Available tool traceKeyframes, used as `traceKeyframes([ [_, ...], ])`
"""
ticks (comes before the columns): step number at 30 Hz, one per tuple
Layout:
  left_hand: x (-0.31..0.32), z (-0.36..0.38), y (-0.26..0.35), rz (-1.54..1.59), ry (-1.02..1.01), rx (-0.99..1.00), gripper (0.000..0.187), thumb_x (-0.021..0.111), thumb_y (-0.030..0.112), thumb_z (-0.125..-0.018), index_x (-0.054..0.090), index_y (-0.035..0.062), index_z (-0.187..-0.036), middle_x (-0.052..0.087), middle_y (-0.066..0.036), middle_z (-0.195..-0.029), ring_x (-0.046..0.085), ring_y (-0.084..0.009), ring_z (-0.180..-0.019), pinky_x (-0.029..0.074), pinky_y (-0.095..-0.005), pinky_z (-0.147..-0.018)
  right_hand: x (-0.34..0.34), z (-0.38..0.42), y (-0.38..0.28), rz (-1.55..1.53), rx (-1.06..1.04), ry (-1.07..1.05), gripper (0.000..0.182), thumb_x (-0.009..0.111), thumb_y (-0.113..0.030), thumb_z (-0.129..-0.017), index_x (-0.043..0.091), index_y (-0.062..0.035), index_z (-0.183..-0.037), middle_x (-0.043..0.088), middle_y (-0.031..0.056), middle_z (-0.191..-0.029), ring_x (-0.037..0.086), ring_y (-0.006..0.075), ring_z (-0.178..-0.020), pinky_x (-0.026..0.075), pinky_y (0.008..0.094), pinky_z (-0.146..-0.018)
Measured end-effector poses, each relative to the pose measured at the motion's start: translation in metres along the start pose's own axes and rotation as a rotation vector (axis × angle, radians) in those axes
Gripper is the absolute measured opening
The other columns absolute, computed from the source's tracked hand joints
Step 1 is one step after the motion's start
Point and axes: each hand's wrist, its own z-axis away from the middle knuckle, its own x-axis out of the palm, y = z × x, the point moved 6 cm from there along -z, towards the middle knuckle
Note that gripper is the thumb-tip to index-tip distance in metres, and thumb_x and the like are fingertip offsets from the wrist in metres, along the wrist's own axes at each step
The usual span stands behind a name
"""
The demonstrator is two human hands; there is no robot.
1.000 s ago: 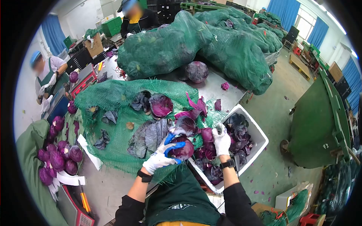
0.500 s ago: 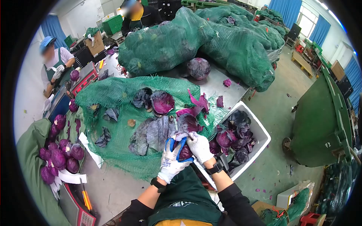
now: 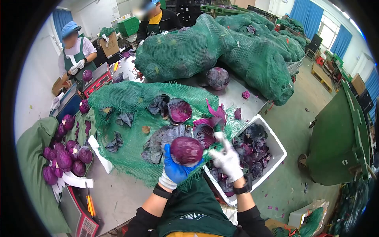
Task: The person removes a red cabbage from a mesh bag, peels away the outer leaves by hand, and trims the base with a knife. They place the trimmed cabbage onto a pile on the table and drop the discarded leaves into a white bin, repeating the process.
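Note:
A peeled red cabbage (image 3: 186,151), glossy and purple, rests in the palm of my left hand (image 3: 175,168), whose blue-coated glove curls around its lower side. To the right, my gloved right hand (image 3: 227,160) has its fingers spread and holds nothing; motion blurs it slightly. It hovers at the near edge of a white foam box (image 3: 279,157) full of cabbage leaves (image 3: 252,146). Under and beyond the cabbage lies a green mesh bag (image 3: 130,156) with loose dark outer leaves (image 3: 156,144) on it.
Full mesh bags of cabbages (image 3: 185,49) cover the far table, a whole cabbage (image 3: 218,78) beside them. Trimmed cabbages (image 3: 65,160) are piled at left near a red scale (image 3: 85,223). A green wheeled bin (image 3: 335,138) stands right. Two people (image 3: 77,51) work across the table.
My right hand has come away from the cabbage toward the right and opened. The cabbage in my left hand now shows its smooth purple surface, turned up and raised slightly.

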Motion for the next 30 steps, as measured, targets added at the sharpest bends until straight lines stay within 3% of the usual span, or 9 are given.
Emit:
traceKeyframes([
  [2, 0.003, -0.001, -0.014, -0.154, 0.024, -0.118, 0.077, 0.046, 0.065, -0.087, 0.033, 0.0134, -0.142, 0.043, -0.012, -0.14, 0.046, -0.0318, -0.126, 0.039, -0.053, -0.105, 0.035, 0.006, -0.01, -0.261, -0.243, -0.074, 0.057, 0.065, -0.033, -0.087, 0.047, -0.0089, -0.135, 0.063, 0.0109, -0.117, 0.061, 0.0159, -0.089, 0.048, 0.0302, -0.08],
  [3, 0.011, 0.003, -0.016, -0.154, 0.006, -0.126, 0.076, 0.048, 0.062, -0.088, 0.031, 0.0126, -0.144, 0.04, -0.012, -0.142, 0.046, -0.0292, -0.126, 0.039, -0.0495, -0.105, 0.042, 0.01, -0.005, -0.461, 0.098, -0.149, 0.055, 0.063, -0.034, -0.089, 0.048, -0.0066, -0.134, 0.063, 0.0101, -0.117, 0.059, 0.0161, -0.1, 0.044, 0.0285, -0.089],
  [8, 0.017, 0.011, 0.01, -0.835, 0.034, 0.313, 0.081, 0.07, 0.038, -0.084, 0.027, 0.0114, -0.147, 0.032, -0.011, -0.145, 0.036, -0.0238, -0.132, 0.032, -0.0383, -0.109, 0.054, -0.001, 0.022, -0.693, 0.491, -0.225, 0.046, 0.063, -0.049, -0.087, 0.053, -0.0139, -0.06, 0.049, -0.0004, -0.047, 0.042, 0.0118, -0.032, 0.031, 0.0261, -0.034],
  [11, 0.006, 0.007, 0.014, -1.492, -0.106, 0.466, 0.098, 0.082, 0.009, -0.059, 0.034, 0.0075, -0.144, 0.038, -0.011, -0.14, 0.041, -0.0242, -0.128, 0.034, -0.0373, -0.108, 0.06, -0.011, 0.043, -0.754, 0.524, -0.183, 0.045, 0.062, -0.052, -0.087, 0.05, -0.0149, -0.064, 0.049, -0.0008, -0.05, 0.045, 0.012, -0.036, 0.034, 0.0247, -0.037],
  [16, -0.024, -0.014, 0.019, -1.74, 0.18, 0.175, 0.091, 0.085, 0.016, -0.057, 0.044, 0.0046, -0.137, 0.047, -0.013, -0.13, 0.051, -0.0248, -0.118, 0.042, -0.0365, -0.102, 0.072, -0.023, 0.092, -0.56, 0.361, -0.114, 0.04, 0.052, -0.043, -0.095, 0.06, -0.0037, -0.091, 0.064, 0.0117, -0.074, 0.058, 0.0201, -0.053, 0.047, 0.0319, -0.052],
  [19, -0.031, -0.021, 0.022, -1.584, 0.159, 0.35, 0.087, 0.085, 0.023, -0.058, 0.048, 0.0104, -0.135, 0.046, -0.015, -0.131, 0.048, -0.0283, -0.12, 0.041, -0.0377, -0.101, 0.075, -0.02, 0.117, -0.165, 0.04, 0.004, 0.04, 0.049, -0.028, -0.095, 0.051, -0.001, -0.125, 0.063, 0.0222, -0.106, 0.064, 0.0288, -0.063, 0.051, 0.0382, -0.062],
  [21, -0.019, -0.018, 0.021, -1.758, 0.171, 0.335, 0.088, 0.086, 0.027, -0.057, 0.048, 0.012, -0.135, 0.046, -0.016, -0.131, 0.046, -0.0296, -0.122, 0.04, -0.0384, -0.102, 0.065, 0.009, 0.067, 0.528, -0.667, 0.29, 0.059, 0.062, -0.016, -0.085, 0.038, -0.004, -0.138, 0.061, 0.0231, -0.114, 0.061, 0.0273, -0.055, 0.048, 0.0333, -0.047],
  [22, -0.013, -0.017, 0.019, -1.933, 0.182, 0.317, 0.089, 0.086, 0.031, -0.057, 0.048, 0.0136, -0.135, 0.046, -0.017, -0.131, 0.044, -0.031, -0.124, 0.039, -0.0391, -0.103, 0.071, 0.013, 0.077, 0.514, -0.53, 0.107, 0.079, 0.064, -0.004, -0.073, 0.028, -0.0055, -0.144, 0.042, 0.0267, -0.138, 0.062, 0.0352, -0.063, 0.051, 0.0386, -0.052],
  [30, -0.005, -0.022, 0.017, -2.052, 0.115, 0.24, 0.091, 0.081, 0.046, -0.06, 0.045, 0.0183, -0.138, 0.04, -0.024, -0.137, 0.041, -0.0391, -0.127, 0.036, -0.0437, -0.106, 0.077, 0.013, 0.061, 0.731, -0.412, 0.04, 0.055, 0.049, -0.006, -0.085, 0.04, -0.0086, -0.14, 0.043, 0.0282, -0.137, 0.064, 0.0308, -0.064, 0.053, 0.0372, -0.055],
])
